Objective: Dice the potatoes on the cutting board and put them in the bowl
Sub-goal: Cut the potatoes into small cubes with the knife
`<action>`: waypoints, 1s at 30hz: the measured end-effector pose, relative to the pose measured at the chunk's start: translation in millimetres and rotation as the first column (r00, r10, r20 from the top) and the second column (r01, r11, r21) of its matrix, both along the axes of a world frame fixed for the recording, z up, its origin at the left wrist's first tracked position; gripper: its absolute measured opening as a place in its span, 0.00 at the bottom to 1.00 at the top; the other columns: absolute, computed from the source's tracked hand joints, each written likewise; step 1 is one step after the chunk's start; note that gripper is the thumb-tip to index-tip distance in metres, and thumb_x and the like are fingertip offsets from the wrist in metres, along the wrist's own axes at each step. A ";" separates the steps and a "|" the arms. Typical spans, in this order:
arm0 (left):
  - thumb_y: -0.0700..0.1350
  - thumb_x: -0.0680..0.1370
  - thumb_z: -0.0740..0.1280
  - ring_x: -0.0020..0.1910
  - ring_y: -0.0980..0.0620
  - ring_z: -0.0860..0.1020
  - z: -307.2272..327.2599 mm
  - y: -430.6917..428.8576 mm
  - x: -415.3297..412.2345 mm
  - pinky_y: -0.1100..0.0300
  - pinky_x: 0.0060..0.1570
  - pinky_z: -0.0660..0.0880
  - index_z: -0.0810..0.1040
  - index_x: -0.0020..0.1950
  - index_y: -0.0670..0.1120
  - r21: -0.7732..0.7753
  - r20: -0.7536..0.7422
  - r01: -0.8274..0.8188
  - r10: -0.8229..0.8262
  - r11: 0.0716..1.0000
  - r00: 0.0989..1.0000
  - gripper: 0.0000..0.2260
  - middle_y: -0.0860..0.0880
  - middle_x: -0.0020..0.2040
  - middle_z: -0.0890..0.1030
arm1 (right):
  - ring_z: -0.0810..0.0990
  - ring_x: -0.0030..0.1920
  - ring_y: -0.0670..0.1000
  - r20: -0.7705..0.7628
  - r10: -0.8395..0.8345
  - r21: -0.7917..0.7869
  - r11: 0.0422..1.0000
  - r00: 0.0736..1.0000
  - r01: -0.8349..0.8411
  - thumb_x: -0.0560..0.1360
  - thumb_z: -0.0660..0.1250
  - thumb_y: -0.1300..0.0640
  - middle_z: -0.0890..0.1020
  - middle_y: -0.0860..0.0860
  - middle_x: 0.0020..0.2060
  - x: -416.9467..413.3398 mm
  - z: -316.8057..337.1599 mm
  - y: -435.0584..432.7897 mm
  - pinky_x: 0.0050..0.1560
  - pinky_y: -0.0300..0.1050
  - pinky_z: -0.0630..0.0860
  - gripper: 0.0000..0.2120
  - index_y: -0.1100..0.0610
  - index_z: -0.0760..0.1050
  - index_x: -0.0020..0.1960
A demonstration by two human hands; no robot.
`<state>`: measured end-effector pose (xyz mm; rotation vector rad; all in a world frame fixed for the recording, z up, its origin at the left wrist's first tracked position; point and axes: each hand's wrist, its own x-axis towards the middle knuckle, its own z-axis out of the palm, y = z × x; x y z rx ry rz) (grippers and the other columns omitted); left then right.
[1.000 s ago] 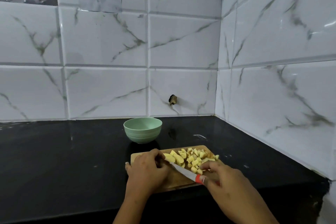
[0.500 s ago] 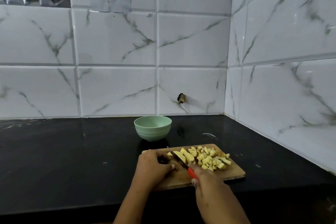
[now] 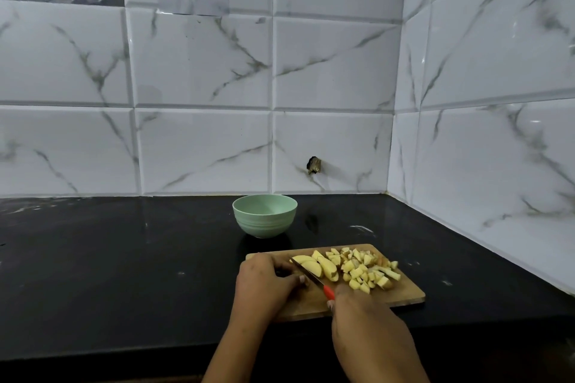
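Wooden cutting board (image 3: 401, 297) is carrying potato wedges (image 3: 315, 265) at its middle. Right hand (image 3: 365, 320) is gripping the knife (image 3: 308, 273); left hand (image 3: 264, 283) is curling its fingers (image 3: 297, 279) beside the blade, what they hold hidden. Worth keeping fingertips tucked, slicing evenly.

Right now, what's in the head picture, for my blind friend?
A person's right-hand grip holds a red-handled knife against pale yellow potato wedges on a wooden cutting board, the left-hand grip resting beside them. Diced potato lies piled further right; a mint-green bowl stands behind.
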<state>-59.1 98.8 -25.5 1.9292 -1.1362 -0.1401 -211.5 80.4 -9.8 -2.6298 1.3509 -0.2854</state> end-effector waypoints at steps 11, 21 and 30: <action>0.50 0.74 0.71 0.41 0.63 0.74 -0.8 -3.1 -1.1 0.75 0.37 0.67 0.84 0.46 0.55 0.009 0.059 0.006 -0.006 1.000 0.998 0.03 0.58 0.45 0.82 | 0.77 0.52 0.49 -0.067 0.008 0.065 0.998 0.998 -0.003 0.80 0.58 0.55 0.78 0.49 0.54 7.6 12.0 3.2 0.45 0.43 0.70 0.13 0.51 0.68 0.64; 0.49 0.73 0.72 0.43 0.63 0.74 1.6 -1.5 -3.2 0.75 0.39 0.66 0.84 0.43 0.54 0.000 0.068 0.007 -0.007 1.000 0.998 0.02 0.61 0.40 0.79 | 0.73 0.63 0.55 -0.290 0.038 0.168 0.986 0.956 0.012 0.79 0.61 0.58 0.73 0.54 0.65 39.4 31.5 -19.0 0.58 0.49 0.70 0.20 0.53 0.66 0.71; 0.50 0.72 0.72 0.41 0.62 0.73 0.8 0.7 -6.7 0.72 0.36 0.67 0.84 0.46 0.54 -0.012 0.062 -0.038 0.039 0.999 0.997 0.04 0.62 0.38 0.76 | 0.76 0.55 0.50 -0.231 0.023 0.154 0.988 0.973 0.014 0.79 0.60 0.56 0.76 0.50 0.57 -1.1 11.2 -1.7 0.48 0.44 0.70 0.13 0.52 0.70 0.63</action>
